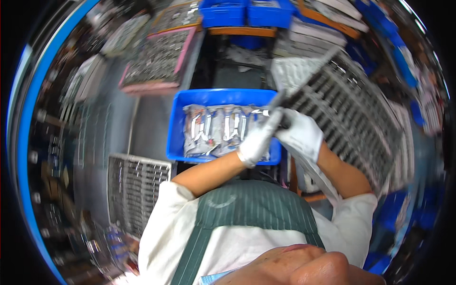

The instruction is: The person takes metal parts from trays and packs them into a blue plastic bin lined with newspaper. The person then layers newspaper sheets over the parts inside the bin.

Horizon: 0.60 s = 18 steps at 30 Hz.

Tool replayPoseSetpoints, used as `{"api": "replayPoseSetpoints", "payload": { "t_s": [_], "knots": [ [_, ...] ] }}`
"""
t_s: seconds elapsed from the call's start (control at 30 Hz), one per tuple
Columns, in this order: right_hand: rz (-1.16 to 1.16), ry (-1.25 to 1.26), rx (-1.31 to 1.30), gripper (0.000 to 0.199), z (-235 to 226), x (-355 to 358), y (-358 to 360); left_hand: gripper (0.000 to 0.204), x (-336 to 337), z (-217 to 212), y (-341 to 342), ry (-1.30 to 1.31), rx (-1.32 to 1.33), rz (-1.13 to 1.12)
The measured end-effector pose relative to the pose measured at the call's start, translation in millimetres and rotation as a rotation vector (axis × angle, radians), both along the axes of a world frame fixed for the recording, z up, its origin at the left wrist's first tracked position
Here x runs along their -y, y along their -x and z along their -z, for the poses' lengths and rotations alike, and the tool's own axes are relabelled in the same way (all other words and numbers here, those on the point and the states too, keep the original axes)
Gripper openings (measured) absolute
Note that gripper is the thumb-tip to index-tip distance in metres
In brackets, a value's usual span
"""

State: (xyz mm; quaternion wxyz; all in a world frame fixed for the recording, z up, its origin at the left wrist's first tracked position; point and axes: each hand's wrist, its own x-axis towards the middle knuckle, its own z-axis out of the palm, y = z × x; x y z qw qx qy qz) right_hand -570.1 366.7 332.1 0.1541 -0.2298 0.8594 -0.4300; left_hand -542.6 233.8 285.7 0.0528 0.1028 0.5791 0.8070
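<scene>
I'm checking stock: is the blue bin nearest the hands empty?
Not empty: the bin holds bagged items, visible inside its walls. Their depth is unclear.

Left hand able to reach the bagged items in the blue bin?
Likely yes: the left hand shows over the right end of the open blue bin, and nothing covers the bagged items at left. Blur hides whether that hand holds something.

Brightly lit, the view is motion-blurred outward and bends toward black corners.
</scene>
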Motion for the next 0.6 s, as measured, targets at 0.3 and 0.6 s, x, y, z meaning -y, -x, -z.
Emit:
{"api": "replayPoseSetpoints", "payload": {
  "t_s": [0.3,0.6],
  "knots": [
    [0.576,0.934,0.238,0.034,39,-146,116,0.049,101,76,-34,0.228,0.246,-0.114],
    [1.327,-0.396,-0.057,0.038,88,-309,256,0.047,171,137,-118,0.299,0.539,-0.393]
  ]
}}
